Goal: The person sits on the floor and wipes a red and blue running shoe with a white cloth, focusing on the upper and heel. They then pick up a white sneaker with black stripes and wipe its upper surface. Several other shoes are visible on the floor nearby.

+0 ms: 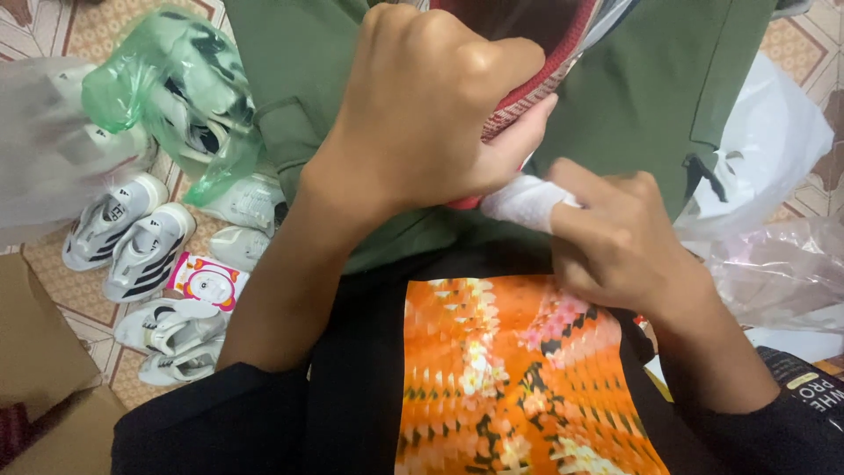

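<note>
While clamped at its red edge in the closed left hand (422, 114), red-trimmed shoe (536, 70) sits high and close to the chest, mostly hidden behind the knuckles; only the patterned rim and a dark opening visible. Right hand (615, 233) just below and beside it, fingers pinched shut on a wad of white paper (525, 200), the wad touching the heel of the left hand. Judged light and soft at the collar, yielding under the thumb, so best gripped at the rim as now; paper crushable, no care needed beyond a firm pinch.

Behind both hands, green trousers (651, 88) across the lap. Beneath the wrists, black shirt with an orange flowered print (519, 378). Out past the left hand, on the tiled floor (79, 26): a green plastic bag (176, 88) with shoes inside, several white sneakers with dark stripes (145, 251), a small pink and white card (209, 281), a brown cardboard box (40, 352). Out past the right hand, crumpled clear plastic bags (778, 264).
</note>
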